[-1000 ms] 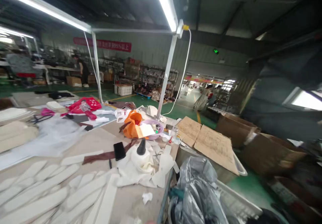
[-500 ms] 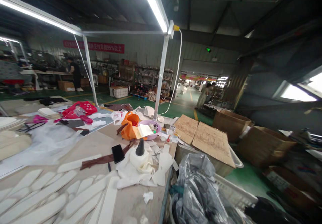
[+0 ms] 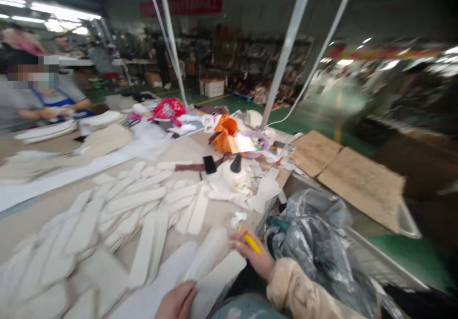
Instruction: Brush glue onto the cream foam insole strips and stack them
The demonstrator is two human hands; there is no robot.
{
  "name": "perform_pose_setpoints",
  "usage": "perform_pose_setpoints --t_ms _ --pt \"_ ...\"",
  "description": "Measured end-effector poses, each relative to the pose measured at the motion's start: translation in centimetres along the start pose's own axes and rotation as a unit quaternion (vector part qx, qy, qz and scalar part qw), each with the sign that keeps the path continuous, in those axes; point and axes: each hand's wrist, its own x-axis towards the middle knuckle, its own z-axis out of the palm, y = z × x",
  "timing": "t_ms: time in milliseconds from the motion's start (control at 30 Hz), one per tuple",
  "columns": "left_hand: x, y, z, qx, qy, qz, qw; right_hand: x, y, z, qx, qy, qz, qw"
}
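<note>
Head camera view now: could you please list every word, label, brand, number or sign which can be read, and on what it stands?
No text can be read with certainty.
Red banner on the back wall: characters too blurred.
Red and yellow banner at right: too blurred.
Red bag on the table: too blurred to tell.
Yellow tool in the right hand: no readable mark.

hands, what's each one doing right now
left hand: fingers resting on a pale sheet, grip can't be told
right hand: closed on a yellow-handled tool

Bottle (image 3: 237,176) seemingly on cloth (image 3: 219,191).
</note>
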Motion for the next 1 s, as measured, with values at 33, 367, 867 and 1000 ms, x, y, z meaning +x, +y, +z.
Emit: perform_pose_setpoints --t_ms 33,367,867,1000 --pt "-1.0 -0.1 0.5 -0.054 -0.071 0.045 0.995 -0.2 0.7 -0.5 0.009 0.010 0.015 1.000" --pt "-2.9 0.7 5.3 -0.170 -0.097 -0.044 0.980 -0.7 3.3 -5.3 0.026 -0.032 0.175 0.984" --pt "-6.2 -2.1 10.4 -0.574 0.092 -0.373 0.723 7.4 5.9 -4.5 -0.287 -0.146 -0.084 0.943" --pt "-4.0 -3.2 10.5 -0.445 0.191 -0.429 0.763 9.1 6.3 -3.6 -0.326 -0.137 -0.097 0.930"
